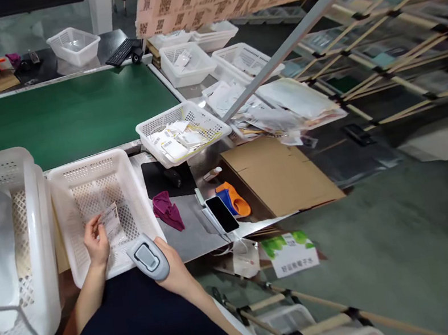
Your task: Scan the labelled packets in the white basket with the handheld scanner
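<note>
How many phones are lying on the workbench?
1: a phone with a dark screen lies beside the orange tape holder, right of the purple cloth. Others may be hidden under the clutter.

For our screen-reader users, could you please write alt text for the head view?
The left hand holds a small printed paper label over a white perforated plastic basket; the right hand grips a grey handheld scanner.

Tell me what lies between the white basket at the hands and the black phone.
In the head view, a crumpled magenta cloth lies on the grey worktop between them.
</note>
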A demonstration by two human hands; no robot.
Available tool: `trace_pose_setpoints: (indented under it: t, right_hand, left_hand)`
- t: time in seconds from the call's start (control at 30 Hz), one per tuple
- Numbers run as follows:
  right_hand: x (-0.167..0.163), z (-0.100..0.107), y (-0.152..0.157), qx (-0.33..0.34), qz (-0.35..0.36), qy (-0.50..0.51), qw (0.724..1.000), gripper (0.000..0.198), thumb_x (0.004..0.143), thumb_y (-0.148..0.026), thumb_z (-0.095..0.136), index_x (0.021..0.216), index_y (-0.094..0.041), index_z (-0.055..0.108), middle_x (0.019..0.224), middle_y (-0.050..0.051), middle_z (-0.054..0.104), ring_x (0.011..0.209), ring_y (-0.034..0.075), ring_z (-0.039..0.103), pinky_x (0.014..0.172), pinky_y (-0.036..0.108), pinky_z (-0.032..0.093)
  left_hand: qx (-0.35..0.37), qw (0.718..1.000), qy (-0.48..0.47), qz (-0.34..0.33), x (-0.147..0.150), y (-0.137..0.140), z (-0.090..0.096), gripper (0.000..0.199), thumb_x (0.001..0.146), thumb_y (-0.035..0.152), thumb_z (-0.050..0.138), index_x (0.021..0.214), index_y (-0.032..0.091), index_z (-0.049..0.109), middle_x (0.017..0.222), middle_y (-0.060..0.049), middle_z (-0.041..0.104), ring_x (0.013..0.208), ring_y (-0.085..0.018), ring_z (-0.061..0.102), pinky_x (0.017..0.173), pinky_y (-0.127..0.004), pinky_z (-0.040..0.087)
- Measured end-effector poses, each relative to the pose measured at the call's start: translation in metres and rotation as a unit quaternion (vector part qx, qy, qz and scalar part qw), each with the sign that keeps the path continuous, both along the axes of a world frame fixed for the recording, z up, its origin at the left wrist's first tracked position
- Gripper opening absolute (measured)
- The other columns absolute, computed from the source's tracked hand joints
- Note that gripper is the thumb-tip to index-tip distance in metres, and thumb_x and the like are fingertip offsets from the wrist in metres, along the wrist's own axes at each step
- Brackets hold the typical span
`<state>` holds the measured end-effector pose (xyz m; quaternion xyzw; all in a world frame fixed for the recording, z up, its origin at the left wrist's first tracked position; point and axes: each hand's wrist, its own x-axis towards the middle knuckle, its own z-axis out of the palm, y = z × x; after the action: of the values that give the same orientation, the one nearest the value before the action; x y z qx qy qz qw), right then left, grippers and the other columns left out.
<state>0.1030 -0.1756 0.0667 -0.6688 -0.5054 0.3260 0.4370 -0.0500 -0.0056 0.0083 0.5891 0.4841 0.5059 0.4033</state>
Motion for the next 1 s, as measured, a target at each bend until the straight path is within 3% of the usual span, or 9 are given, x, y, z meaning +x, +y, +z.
trace_pose_setpoints:
  t: [0.27, 0.43, 0.67, 1.0]
  right_hand:
    - [-0.001, -0.005, -0.002, -0.01, 0.008, 0.003, 1.0, 0.025, 0.065, -0.017, 0.063, 0.082, -0.023, 0.046, 0.088, 0.0, 0.05, 0.069, 0.016, 0.053, 0.06, 0.027, 0.036]
    - [-0.003, -0.023, 0.002, -0.041, 0.007, -0.009, 0.999, 0.025, 0.065, -0.018, 0.064, 0.083, -0.022, 0.048, 0.088, 0.0, 0.05, 0.071, 0.018, 0.056, 0.062, 0.028, 0.037]
    - [-0.007, -0.052, 0.0, -0.097, -0.016, -0.028, 0.995, 0.026, 0.063, -0.012, 0.063, 0.083, -0.022, 0.049, 0.085, 0.0, 0.05, 0.072, 0.019, 0.058, 0.063, 0.028, 0.036]
    - [-0.009, -0.055, 0.002, -0.106, -0.011, -0.03, 0.994, 0.025, 0.065, -0.014, 0.065, 0.083, -0.022, 0.049, 0.086, 0.0, 0.051, 0.073, 0.018, 0.058, 0.064, 0.027, 0.036]
  left_hand:
    - [-0.019, 1.0, 0.015, 0.001, -0.001, 0.002, -0.006, 0.034, 0.089, 0.044, 0.068, 0.108, 0.016, 0.075, 0.104, -0.013, 0.079, 0.096, -0.024, 0.076, 0.085, -0.036, 0.064]
    - [-0.071, 0.997, 0.011, -0.033, -0.003, 0.01, -0.01, 0.031, 0.087, 0.041, 0.069, 0.104, 0.017, 0.077, 0.109, -0.013, 0.08, 0.097, -0.025, 0.076, 0.089, -0.038, 0.063]
    - [-0.156, 0.987, -0.017, -0.037, -0.008, 0.025, -0.026, 0.035, 0.077, 0.051, 0.071, 0.09, 0.018, 0.075, 0.09, -0.011, 0.079, 0.077, -0.022, 0.072, 0.067, -0.031, 0.058]
    - [-0.21, 0.974, -0.008, -0.085, -0.01, 0.027, -0.04, 0.044, 0.069, 0.055, 0.079, 0.09, 0.016, 0.076, 0.083, -0.012, 0.079, 0.066, -0.021, 0.071, 0.058, -0.03, 0.055]
